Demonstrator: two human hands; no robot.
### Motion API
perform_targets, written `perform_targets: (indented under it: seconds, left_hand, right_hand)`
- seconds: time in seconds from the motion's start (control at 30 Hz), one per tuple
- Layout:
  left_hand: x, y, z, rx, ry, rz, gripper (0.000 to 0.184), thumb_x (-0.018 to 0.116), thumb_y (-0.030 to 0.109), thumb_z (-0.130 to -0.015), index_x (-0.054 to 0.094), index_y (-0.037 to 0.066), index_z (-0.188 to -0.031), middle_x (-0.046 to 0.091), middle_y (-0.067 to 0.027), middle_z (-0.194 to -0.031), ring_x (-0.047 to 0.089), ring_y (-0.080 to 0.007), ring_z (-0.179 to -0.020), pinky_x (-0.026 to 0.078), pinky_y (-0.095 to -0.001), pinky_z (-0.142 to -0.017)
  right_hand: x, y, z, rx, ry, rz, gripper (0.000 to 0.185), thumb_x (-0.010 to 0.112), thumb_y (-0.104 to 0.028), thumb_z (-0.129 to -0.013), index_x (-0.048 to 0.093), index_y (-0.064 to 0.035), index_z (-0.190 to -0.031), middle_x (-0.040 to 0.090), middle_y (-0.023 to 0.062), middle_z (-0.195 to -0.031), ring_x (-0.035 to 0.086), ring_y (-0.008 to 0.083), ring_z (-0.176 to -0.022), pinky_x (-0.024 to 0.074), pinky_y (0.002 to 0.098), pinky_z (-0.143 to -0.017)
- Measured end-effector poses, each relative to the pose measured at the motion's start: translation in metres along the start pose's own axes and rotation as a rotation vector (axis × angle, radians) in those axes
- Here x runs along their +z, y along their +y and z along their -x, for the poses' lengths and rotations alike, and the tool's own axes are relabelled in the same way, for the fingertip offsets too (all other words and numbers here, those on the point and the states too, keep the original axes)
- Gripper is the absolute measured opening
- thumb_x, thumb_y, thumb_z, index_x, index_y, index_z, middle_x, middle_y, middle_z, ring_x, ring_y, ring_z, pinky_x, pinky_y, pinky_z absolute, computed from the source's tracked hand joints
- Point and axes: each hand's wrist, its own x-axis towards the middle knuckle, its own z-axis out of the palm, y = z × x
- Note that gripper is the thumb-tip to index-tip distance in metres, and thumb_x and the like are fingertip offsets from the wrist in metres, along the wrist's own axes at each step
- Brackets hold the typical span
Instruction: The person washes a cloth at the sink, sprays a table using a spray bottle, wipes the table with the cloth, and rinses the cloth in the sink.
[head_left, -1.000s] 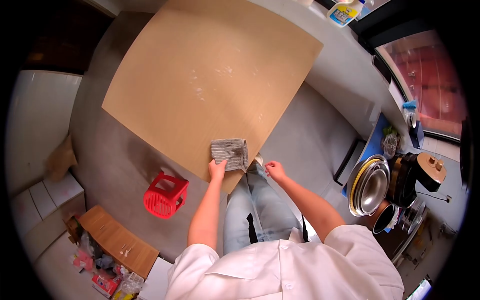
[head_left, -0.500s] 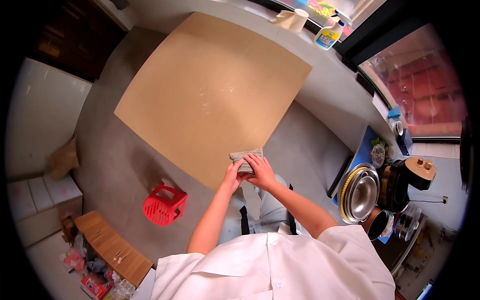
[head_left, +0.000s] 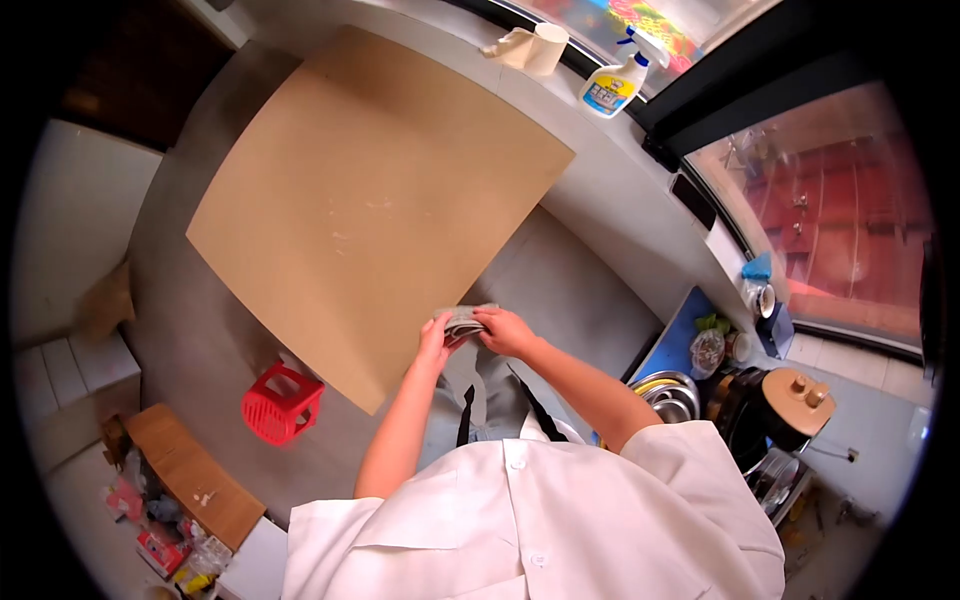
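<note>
A folded grey cloth (head_left: pixel 466 318) is held in front of my body, near the close corner of a tan tabletop (head_left: pixel 370 170). My left hand (head_left: pixel 434 338) grips its left side with the fingers wrapped around it. On the right side, my right hand (head_left: pixel 504 330) is closed on the same cloth. The cloth's layers show at the edge facing me. A few pale marks lie on the tabletop's surface.
A red plastic stool (head_left: pixel 284 402) stands on the floor to the left. On the window ledge sit a spray bottle (head_left: pixel 612 86) and a paper roll (head_left: pixel 540 48). Metal bowls (head_left: pixel 668 394) and a black pot with a tan lid (head_left: pixel 797 402) are at right.
The view has shifted right, so the tabletop and stool appear further left. Both hands keep hold of the cloth, which has tilted to show its folded edge.
</note>
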Motion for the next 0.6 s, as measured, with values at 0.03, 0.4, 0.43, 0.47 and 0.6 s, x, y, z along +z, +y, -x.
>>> perform_targets:
  seconds: [0.03,0.4,0.43,0.47,0.6]
  left_hand:
    - [0.009,0.001,-0.003,0.017,0.037,0.021,0.019,0.052,0.016,-0.081,0.048,0.008,-0.097,0.058,-0.0085,-0.090,0.059,-0.0206,-0.076,0.052,-0.0344,-0.066]
    - [-0.026,0.043,0.015,0.685,0.298,-0.085,0.058,0.047,-0.007,-0.076,0.025,0.014,-0.125,0.050,-0.0110,-0.108,0.052,-0.0183,-0.096,0.045,-0.0314,-0.079]
    - [-0.032,0.047,0.024,0.747,0.333,-0.124,0.063,0.045,-0.009,-0.075,0.021,0.013,-0.129,0.047,-0.0129,-0.111,0.050,-0.0193,-0.099,0.043,-0.0314,-0.083]
    - [-0.037,0.052,0.028,0.809,0.366,-0.159,0.067,0.044,-0.011,-0.075,0.018,0.013,-0.132,0.044,-0.0148,-0.115,0.048,-0.0202,-0.102,0.040,-0.0314,-0.087]
    - [-0.091,0.010,-0.006,0.725,0.587,-0.277,0.064,0.051,-0.005,-0.072,0.026,0.007,-0.129,0.037,-0.0188,-0.123,0.045,-0.0264,-0.107,0.039,-0.0351,-0.089]
  right_hand:
    - [-0.002,0.006,-0.002,-0.043,0.083,0.033,0.039,0.052,-0.010,-0.071,0.053,-0.0100,-0.110,0.050,0.0112,-0.116,0.049,0.0295,-0.102,0.0426,0.0372,-0.084]
    - [0.002,-0.034,-0.100,-0.372,0.025,0.147,0.055,0.050,-0.001,-0.069,0.047,-0.0191,-0.120,0.043,0.0080,-0.126,0.039,0.0307,-0.116,0.0298,0.0403,-0.098]
    - [0.005,-0.042,-0.109,-0.444,0.020,0.210,0.055,0.050,-0.001,-0.069,0.047,-0.0192,-0.120,0.043,0.0071,-0.127,0.038,0.0301,-0.117,0.0293,0.0410,-0.098]
    - [0.008,-0.050,-0.119,-0.517,0.015,0.279,0.055,0.051,-0.001,-0.068,0.047,-0.0194,-0.120,0.042,0.0063,-0.128,0.037,0.0296,-0.119,0.0287,0.0417,-0.099]
    - [0.048,-0.045,-0.143,-0.609,-0.161,0.340,0.053,0.049,-0.005,-0.069,0.049,-0.0200,-0.120,0.038,0.0040,-0.132,0.030,0.0271,-0.124,0.0220,0.0431,-0.102]
